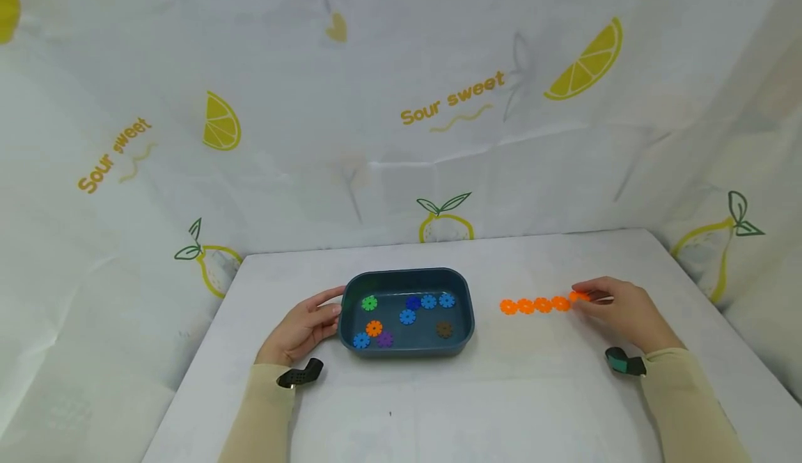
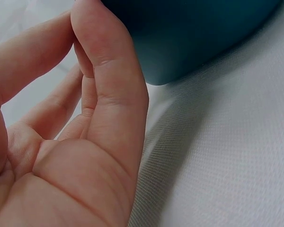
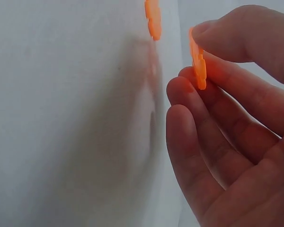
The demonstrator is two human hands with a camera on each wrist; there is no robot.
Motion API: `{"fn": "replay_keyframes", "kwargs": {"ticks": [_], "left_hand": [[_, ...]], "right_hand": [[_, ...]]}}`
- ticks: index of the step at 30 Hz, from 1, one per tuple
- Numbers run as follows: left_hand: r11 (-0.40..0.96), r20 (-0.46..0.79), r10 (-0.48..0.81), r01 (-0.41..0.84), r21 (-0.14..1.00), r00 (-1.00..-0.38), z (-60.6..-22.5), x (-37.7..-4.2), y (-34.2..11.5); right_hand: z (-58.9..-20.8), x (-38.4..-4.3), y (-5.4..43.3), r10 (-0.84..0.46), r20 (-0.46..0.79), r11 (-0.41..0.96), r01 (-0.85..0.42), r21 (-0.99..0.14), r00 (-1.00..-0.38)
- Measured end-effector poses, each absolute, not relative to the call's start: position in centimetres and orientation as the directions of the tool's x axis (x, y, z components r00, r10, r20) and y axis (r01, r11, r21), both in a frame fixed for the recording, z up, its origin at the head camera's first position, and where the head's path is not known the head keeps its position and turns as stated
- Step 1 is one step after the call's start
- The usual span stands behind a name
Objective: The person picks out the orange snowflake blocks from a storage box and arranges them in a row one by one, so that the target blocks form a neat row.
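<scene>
A dark blue-green plastic tray (image 1: 407, 351) sits on the table with several flower-shaped plastic discs inside. At its left end, my left hand (image 1: 307, 327) holds the side, fingers bent against the wall; in the left wrist view the fingertips meet the tray (image 2: 180, 52) at the top edge. My right hand (image 1: 620, 310) pinches an orange notched disc (image 3: 199, 61) between thumb and fingers, standing on edge in the right wrist view. To its left, a row of orange discs (image 1: 535, 305) lies on the table, the held disc close to the row's right end.
In the tray are blue discs (image 1: 407, 317), a green disc (image 1: 370, 303), an orange disc (image 1: 374, 328), a purple disc (image 1: 385, 339) and a brown disc (image 1: 444, 328). Behind the white table (image 1: 501, 407) hangs a lemon-print cloth (image 1: 351, 136).
</scene>
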State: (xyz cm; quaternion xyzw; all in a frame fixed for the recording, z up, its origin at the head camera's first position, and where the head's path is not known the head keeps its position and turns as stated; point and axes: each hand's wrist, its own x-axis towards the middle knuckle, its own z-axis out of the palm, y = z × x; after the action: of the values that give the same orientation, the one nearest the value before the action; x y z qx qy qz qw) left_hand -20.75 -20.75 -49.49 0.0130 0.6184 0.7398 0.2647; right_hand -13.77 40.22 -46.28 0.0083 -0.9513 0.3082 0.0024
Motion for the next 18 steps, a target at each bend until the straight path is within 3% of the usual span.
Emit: {"fn": "replay_keyframes", "kwargs": {"ticks": [18], "left_hand": [[-0.116, -0.299, 0.412, -0.376, 0.919, -0.86, -49.39, -20.7, -20.66]], "right_hand": [[-47.17, -14.15, 40.28, -0.013, 0.015, 0.823, -0.019, -0.567, -1.0]]}}
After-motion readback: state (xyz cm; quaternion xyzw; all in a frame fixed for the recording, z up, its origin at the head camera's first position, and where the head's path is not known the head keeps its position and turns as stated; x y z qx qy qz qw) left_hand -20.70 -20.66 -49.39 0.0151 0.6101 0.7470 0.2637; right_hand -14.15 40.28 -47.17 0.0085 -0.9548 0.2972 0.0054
